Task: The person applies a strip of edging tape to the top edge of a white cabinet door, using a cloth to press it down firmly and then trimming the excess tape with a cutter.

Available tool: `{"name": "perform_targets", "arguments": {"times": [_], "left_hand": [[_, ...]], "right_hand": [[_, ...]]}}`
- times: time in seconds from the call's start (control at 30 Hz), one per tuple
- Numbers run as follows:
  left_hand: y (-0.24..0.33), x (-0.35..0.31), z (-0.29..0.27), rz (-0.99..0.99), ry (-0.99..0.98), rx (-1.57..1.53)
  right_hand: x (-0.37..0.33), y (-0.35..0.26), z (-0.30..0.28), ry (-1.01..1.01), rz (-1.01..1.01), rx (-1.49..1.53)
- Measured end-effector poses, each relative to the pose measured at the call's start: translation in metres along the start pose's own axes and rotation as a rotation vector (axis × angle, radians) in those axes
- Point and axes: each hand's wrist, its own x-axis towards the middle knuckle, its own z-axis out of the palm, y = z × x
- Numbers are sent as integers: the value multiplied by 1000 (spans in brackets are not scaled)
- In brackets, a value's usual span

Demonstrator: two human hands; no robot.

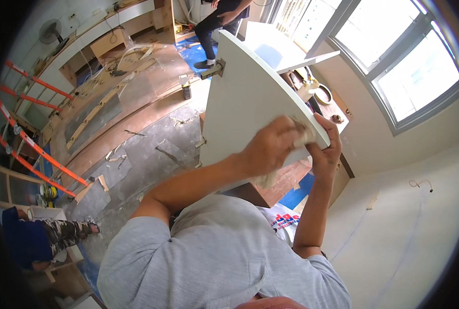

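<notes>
Looks like mid-wipe: left hand (268,147) presses a bunched rag (304,135) onto the white cabinet door (250,98) at frame centre, right hand (328,149) clamps its lower edge, so next it probably needs steady bracing while rubbing.

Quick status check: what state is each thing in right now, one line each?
White cabinet door: held tilted, off its cabinet.
Hinge: fixed at the door's far edge.
Cloth: pressed on the door.
Left hand: on the cloth.
Right hand: gripping the door's edge.
Orange ladder: lying flat.
</notes>
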Motion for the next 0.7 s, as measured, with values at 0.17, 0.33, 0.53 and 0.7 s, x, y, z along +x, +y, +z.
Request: {"name": "perform_targets", "arguments": {"times": [0.17, 0.33, 0.53, 0.7], "left_hand": [[6, 8, -47, -210, -169, -397], [37, 6, -22, -462, 220, -609], [48, 34, -22, 11, -139, -471], [-56, 93, -82, 301, -120, 361]], "right_hand": [[1, -8, 3, -5, -124, -29], [-22, -27, 4, 29, -605, -350], [-100, -9, -37, 124, -484, -516], [-75, 24, -75, 618, 28, -181]]}}
